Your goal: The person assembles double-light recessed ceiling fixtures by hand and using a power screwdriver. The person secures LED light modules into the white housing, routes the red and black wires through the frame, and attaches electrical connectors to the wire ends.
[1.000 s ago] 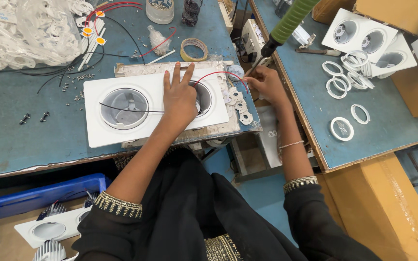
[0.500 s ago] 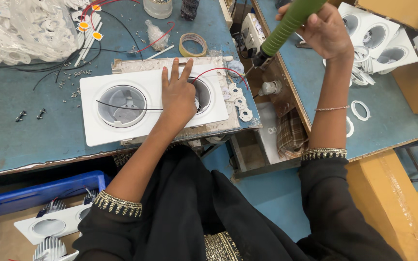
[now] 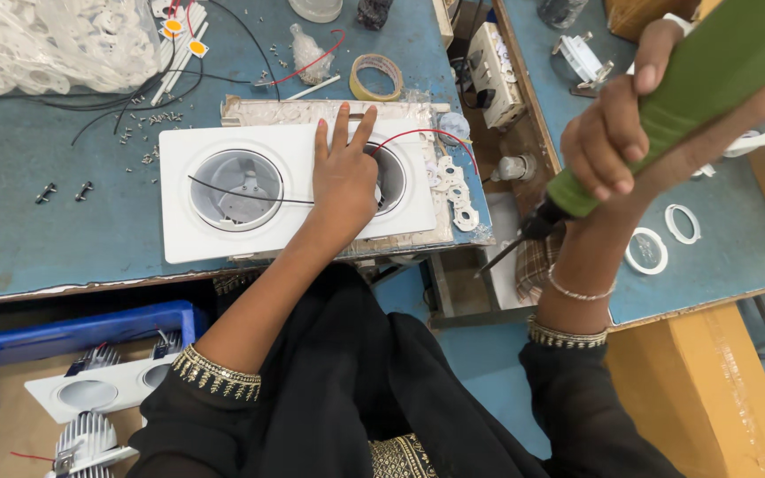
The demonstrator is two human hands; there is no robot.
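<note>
Starting at the left, a heap of white plastic parts fills the far corner of the blue surface, with loose screws and black wires scattered beside it. Below the surface's edge, a blue crate holds a finished white twin light fitting. In front of you lies the white twin light frame, flat on a worn board, with a round opening on its left side and a thin black wire crossing it. Your left hand lies flat on the frame, fingers spread and gripping nothing, pressing down between the two openings and partly covering the right one; a red wire arcs out from near your fingertips. Behind it sit a roll of tape and a small plastic bag. White brackets rest just right of the frame. Further right, your right hand is clenched around a green power screwdriver, held tilted in the air with its black tip pointing down-left over the gap between the surfaces, well apart from the frame. White rings lie on the right surface beneath your wrist.
</note>
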